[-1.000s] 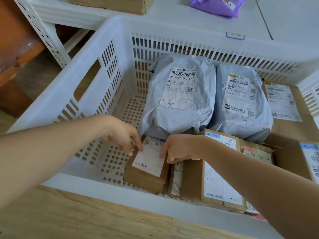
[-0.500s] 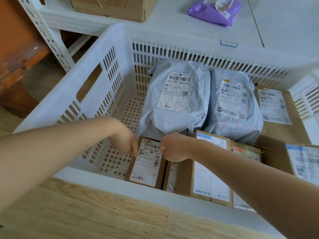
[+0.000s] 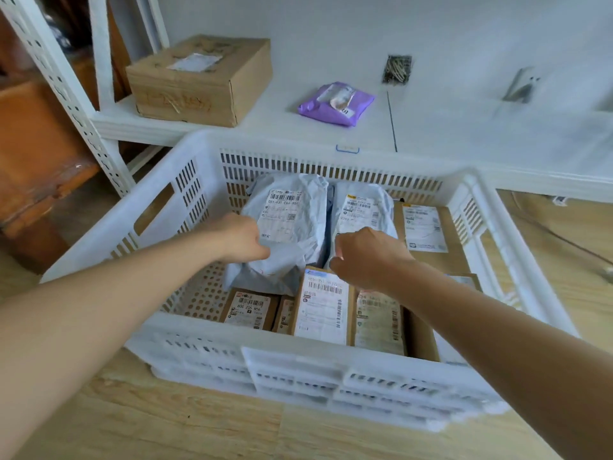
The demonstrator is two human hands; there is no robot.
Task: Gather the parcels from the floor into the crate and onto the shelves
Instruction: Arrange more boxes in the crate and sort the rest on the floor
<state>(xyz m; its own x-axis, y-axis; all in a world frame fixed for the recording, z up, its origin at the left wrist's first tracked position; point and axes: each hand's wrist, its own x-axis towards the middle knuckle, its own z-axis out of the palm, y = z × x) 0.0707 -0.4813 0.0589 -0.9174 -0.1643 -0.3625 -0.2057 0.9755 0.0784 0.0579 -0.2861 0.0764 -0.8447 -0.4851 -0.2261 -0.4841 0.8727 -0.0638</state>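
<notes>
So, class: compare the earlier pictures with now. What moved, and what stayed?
Both hands let go of the small brown cardboard box and rose: left hand now on the grey plastic mailer bag, right hand curled, empty. Parcels in the white plastic crate stayed.

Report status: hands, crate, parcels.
Both hands over the crate, left hand and right hand curled, holding nothing. Parcels packed inside. Nothing blocking.

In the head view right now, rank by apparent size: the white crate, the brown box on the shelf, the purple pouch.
1. white crate, by far the largest.
2. brown box on the shelf.
3. purple pouch, smallest.
The crate is nearer the camera, but the order is plain anyway.
</notes>
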